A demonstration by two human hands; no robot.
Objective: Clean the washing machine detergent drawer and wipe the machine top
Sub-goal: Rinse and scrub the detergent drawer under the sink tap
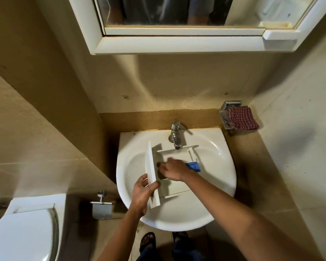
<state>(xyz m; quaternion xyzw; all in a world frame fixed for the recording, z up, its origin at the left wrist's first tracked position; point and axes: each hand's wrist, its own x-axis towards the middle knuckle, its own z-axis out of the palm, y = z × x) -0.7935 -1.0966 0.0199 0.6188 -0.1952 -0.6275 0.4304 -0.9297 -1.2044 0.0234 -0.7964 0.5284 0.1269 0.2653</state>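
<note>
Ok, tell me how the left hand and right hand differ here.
The left hand grips the front panel of the drawer; the right hand reaches inside the drawer. The left hand looks sharp, the right hand blurred. Both are bare, over the sink.

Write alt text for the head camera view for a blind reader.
The left hand grips a white detergent drawer by its front panel over a bathroom sink, under the faucet, while the right hand reaches inside it. A red checked cloth sits nearby.
</note>
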